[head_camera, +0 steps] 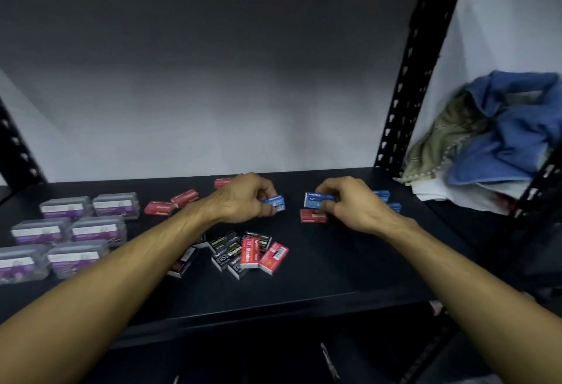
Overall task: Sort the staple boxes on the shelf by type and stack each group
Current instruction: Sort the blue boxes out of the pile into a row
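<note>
Left hand (243, 198) pinches 1 small blue cardboard staple box (273, 202); right hand (352, 204) grips another blue staple box (316, 199), red box (313, 216) just below.

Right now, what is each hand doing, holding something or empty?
Left hand: pinching a blue staple box between fingers and thumb.
Right hand: gripping another blue box, just above a red box.

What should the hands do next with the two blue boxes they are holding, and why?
Probably carry the blue box in the left hand over to the blue box in the right hand and stack them together. Both hands hold the same blue kind, more blue boxes lie just right of the right hand, and red boxes and black boxes are still mixed nearer the front.
</note>
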Motion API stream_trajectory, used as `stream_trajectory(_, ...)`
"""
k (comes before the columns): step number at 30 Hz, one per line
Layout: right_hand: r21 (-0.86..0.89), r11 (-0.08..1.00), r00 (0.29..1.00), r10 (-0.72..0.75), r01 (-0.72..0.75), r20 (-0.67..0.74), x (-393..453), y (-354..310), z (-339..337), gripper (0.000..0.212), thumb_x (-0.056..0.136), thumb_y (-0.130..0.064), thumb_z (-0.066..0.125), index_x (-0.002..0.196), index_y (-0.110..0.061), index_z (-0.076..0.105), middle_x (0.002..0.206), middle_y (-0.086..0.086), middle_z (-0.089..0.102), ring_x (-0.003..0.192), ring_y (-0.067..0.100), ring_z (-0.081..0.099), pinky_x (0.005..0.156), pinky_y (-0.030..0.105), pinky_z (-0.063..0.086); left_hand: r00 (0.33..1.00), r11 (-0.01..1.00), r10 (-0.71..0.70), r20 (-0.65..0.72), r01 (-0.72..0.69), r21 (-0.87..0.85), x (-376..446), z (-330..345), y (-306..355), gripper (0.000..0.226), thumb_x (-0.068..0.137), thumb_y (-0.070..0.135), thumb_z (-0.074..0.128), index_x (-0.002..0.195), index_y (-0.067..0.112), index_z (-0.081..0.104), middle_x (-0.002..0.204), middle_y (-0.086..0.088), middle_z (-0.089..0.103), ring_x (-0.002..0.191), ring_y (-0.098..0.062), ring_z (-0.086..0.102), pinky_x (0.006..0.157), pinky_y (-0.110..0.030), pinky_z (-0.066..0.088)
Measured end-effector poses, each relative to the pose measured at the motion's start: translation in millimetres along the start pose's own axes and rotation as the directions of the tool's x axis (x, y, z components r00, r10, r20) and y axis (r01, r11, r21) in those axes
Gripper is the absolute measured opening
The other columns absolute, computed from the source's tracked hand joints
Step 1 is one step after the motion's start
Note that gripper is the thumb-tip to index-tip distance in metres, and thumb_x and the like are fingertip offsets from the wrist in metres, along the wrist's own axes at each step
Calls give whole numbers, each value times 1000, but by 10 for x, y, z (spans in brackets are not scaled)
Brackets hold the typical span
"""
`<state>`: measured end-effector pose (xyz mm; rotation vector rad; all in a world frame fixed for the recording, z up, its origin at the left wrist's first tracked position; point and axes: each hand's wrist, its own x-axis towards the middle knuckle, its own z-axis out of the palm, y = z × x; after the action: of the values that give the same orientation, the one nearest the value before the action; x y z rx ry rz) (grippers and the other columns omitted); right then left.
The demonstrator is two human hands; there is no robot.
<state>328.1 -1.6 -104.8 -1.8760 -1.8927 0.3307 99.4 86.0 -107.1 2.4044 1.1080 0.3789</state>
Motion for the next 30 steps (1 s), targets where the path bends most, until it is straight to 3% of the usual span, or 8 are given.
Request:
stream_trajectory(9,-34,991,990,129,-131,-58,-525,752,-367,7,87,-20,68,90,-26,69,76,-8,68,68,5,60,60,21,44,987,989,146,69,-147,10,314,579,697,13,79,25,80,88,23,71,79,7,67,68,-4,60,61,-17,43)
stream_trajectory(13,-47,988,988,148,-150,-54,-678,982,-414,8,86,-17,69,92,-23,72,70,-13,65,61,-5,55,55,10,37,982,984,166,93,-171,51,416,837,890,14,79,26,79,84,23,67,80,6,67,71,-9,63,60,-17,44)
stream_trajectory(16,-40,986,986,161,-163,-45,-720,1073,-395,11,88,-17,69,95,-24,73,68,-17,62,63,-7,54,55,9,37,984,981,166,60,-171,92,457,963,944,10,82,24,75,85,22,65,79,6,67,71,-10,63,59,-20,45)
stream_trajectory(22,-29,986,986,162,-163,-32,-690,1173,-320,13,89,-18,69,96,-28,72,73,-18,61,66,-5,55,62,16,39,983,971,182,-11,-178,160,507,1078,970,8,83,25,70,89,22,65,86,6,65,77,-13,62,73,-34,54)
stream_trajectory(26,-17,987,986,162,-163,-34,-662,1200,-298,16,89,-18,69,102,-27,72,72,-19,59,66,-5,54,59,12,36,962,941,271,-31,-258,218,483,1116,928,8,85,26,69,89,23,63,89,7,61,80,-13,59,75,-35,53)
stream_trajectory(30,-13,988,987,155,-156,-40,-655,1209,-300,15,88,-17,68,99,-27,72,71,-16,61,65,-4,56,58,14,37,951,924,308,33,-307,226,473,1096,850,16,83,38,70,95,28,65,94,12,57,85,-8,55,77,-29,50)
